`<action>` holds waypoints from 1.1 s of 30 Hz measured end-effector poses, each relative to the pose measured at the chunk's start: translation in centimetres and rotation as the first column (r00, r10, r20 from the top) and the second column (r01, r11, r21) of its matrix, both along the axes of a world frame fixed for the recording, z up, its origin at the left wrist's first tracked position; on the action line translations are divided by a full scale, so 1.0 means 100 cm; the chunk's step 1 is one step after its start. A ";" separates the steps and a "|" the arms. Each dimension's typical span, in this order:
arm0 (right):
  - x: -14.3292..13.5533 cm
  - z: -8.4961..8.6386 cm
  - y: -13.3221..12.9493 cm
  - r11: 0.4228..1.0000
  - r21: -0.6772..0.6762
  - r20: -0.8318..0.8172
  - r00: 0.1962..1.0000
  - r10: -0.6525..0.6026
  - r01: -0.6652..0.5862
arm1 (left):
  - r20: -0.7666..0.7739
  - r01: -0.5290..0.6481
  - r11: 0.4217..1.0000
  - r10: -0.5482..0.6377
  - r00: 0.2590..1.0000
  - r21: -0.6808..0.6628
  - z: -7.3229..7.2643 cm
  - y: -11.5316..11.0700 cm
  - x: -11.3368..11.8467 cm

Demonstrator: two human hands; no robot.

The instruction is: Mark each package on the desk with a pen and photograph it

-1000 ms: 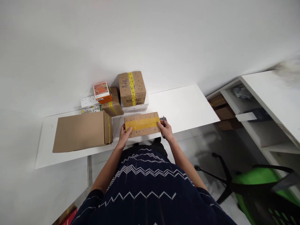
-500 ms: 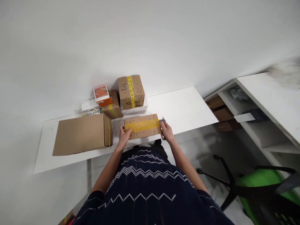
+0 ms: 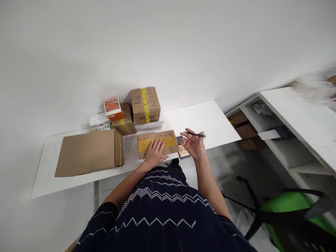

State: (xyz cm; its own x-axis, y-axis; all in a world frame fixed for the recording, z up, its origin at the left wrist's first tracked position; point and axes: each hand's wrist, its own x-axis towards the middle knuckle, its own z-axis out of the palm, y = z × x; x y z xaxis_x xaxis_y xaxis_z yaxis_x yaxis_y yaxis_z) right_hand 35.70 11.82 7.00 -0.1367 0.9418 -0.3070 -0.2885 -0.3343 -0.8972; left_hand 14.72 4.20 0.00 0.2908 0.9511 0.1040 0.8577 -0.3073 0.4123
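Single head-worn view, looking forward and steeply down from above wearer's navy zigzag-patterned shirt (image 3: 162,203) onto long white rectangular tabletop (image 3: 194,119).

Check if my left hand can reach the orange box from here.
Probably yes: the left hand lies flat on the long box, gripping nothing, and the orange box sits atop other boxes with nothing over it. A slight lean may help.

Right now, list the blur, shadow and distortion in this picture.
Head view: the slim dark pen in the right hand is smeared; the plastic at the right edge is blurred; soft shadow marks the wall left of the stacked carton; the green chair seems stretched.
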 end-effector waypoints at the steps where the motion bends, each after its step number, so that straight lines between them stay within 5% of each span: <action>1: -0.001 0.001 -0.001 1.000 0.019 -0.003 1.000 0.019 -0.019 | -0.028 0.005 1.000 -0.005 1.000 0.002 -0.001 0.000 -0.001; 9: -0.042 -0.012 0.003 0.994 0.109 0.203 0.979 -0.015 -0.007 | -0.093 0.010 1.000 -0.010 0.996 -0.002 -0.001 0.000 -0.003; 20: -0.070 -0.069 0.012 0.946 0.323 0.433 0.892 -0.128 -0.021 | -0.072 -0.008 1.000 0.009 0.997 0.024 -0.006 -0.001 0.001; 33: -0.074 -0.067 0.012 0.883 0.458 0.567 0.799 -0.199 -0.105 | -0.087 0.001 1.000 0.001 0.996 0.020 -0.010 -0.002 0.001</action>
State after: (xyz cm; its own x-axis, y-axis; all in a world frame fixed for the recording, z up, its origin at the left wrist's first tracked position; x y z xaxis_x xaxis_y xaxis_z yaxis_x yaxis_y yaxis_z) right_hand 28.26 12.99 0.29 -0.0266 0.9893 0.1437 0.3360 0.1443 -0.9307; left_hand 14.80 3.96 -0.99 0.2997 0.9490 0.0975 0.8898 -0.3149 0.3303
